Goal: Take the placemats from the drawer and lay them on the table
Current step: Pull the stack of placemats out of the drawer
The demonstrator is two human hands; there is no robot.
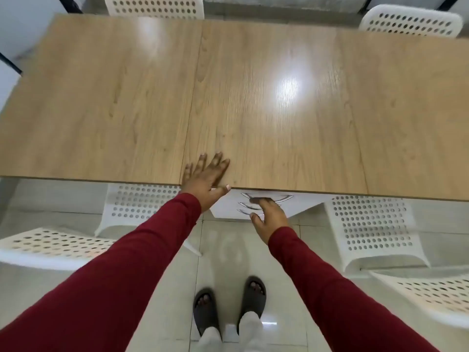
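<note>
Left hand [206,174] lies flat on the tabletop [279,110] at its near edge, fingers straight and spread, holding nothing. Tabletop's long axis runs left to right. Right hand [269,215] is below the edge, fingers curled on the top handle [284,198] of a white drawer unit [228,209] with three curved handles. Drawers look closed; contents hidden, placemats not visible.
</note>
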